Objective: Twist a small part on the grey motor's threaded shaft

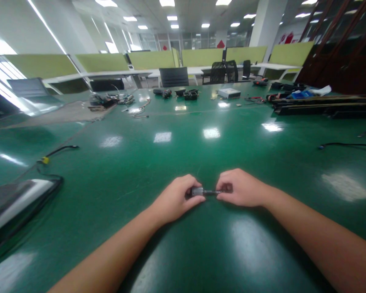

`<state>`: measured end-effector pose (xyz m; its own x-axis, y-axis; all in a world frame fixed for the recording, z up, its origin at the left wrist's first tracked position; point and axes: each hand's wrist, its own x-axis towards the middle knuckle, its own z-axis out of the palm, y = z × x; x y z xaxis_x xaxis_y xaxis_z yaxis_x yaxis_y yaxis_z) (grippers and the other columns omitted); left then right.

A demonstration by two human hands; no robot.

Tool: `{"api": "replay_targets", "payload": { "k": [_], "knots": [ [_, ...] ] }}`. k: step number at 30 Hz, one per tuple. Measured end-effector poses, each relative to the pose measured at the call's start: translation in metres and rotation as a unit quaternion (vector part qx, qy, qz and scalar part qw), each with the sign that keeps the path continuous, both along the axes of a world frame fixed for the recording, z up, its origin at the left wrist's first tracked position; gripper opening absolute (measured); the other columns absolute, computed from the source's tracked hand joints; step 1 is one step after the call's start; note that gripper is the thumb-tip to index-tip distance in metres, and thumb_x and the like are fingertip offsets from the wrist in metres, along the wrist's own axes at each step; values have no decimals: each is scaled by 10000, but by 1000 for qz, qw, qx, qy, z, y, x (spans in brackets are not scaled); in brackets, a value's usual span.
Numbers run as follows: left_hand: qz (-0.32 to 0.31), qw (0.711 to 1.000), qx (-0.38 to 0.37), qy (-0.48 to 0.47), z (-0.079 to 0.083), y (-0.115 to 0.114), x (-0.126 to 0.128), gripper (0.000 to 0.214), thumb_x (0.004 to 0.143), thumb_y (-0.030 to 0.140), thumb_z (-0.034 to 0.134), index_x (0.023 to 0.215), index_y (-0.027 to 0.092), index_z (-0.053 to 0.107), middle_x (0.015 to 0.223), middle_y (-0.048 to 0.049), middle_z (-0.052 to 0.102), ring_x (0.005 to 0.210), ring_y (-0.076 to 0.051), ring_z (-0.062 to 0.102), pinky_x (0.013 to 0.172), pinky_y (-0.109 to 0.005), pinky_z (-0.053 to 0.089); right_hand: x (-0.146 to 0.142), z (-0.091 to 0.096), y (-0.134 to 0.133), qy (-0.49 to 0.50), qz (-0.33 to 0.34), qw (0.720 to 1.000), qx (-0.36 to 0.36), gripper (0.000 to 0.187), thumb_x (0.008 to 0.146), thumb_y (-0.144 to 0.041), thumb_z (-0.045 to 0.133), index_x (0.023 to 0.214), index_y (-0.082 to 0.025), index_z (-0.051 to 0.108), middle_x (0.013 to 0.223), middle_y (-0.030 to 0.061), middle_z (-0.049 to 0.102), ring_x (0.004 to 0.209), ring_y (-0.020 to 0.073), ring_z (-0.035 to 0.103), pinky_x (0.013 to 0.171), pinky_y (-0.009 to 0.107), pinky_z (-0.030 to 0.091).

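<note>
My left hand [187,191] is closed around a small grey metal cylinder [197,191], gripped between thumb and fingers just above the green tabletop. From the cylinder's right end a thin dark rod [210,192] reaches across to my right hand [232,189], which pinches its far end. Cylinder and rod lie level, in one line between the two hands. The fingers cover both outer ends, so the exact kind of part cannot be made out.
On the glossy green table [177,156], a dark flat device with a cable [21,199] sits at left. Black strips [320,106] are stacked at far right. A white box [229,93], a power tool [162,93] and loose electronics [110,101] stand along the back.
</note>
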<state>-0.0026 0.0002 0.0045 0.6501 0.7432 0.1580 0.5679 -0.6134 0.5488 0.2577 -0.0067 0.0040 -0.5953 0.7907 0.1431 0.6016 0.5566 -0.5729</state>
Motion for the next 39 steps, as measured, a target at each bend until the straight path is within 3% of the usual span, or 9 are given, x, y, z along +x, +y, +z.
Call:
{"api": "replay_targets", "payload": {
  "k": [4,11,23,30,35,39],
  "knots": [
    [6,1000,-11,-2,-1,0,-3,226,880,383,719,982,188,671,882,-34,656,769,-179,595,691,-289,475,14,3,4,-6,-21,999,-48,64,770,-218,753,816,-173,751,742,6,684,651,127,608,602,237,448],
    [4,1000,-12,-6,-2,0,-4,225,881,383,713,982,187,668,881,-35,655,772,-181,598,689,-290,478,18,2,6,1,-32,998,-53,61,757,-215,759,805,-176,753,733,5,683,638,126,605,589,236,452],
    [0,1000,-18,-8,-1,1,-2,224,897,390,703,990,191,662,893,-30,651,784,-179,596,703,-288,461,2,-2,3,-5,-24,1000,-5,86,807,-263,767,845,-186,771,749,4,669,643,115,572,597,236,401],
    [1,1000,-10,-3,-1,-3,1,244,881,364,724,1040,201,638,886,-20,654,780,-178,592,696,-284,455,-25,-6,-3,11,10,999,31,93,857,-218,710,920,-182,769,845,35,700,783,151,615,714,259,435],
    [-3,1000,16,-8,2,-6,3,159,935,347,649,980,196,631,932,-36,633,842,-187,592,749,-301,464,-30,-10,-6,35,12,999,33,118,866,-180,684,954,-180,763,877,36,710,820,156,629,740,258,448],
    [-3,1000,18,-2,2,-5,2,229,861,349,731,992,190,629,937,-39,638,840,-200,602,742,-311,468,-28,-10,-6,33,-8,999,31,113,861,-185,694,948,-188,766,871,31,710,809,158,626,719,261,438]
  ]
}}
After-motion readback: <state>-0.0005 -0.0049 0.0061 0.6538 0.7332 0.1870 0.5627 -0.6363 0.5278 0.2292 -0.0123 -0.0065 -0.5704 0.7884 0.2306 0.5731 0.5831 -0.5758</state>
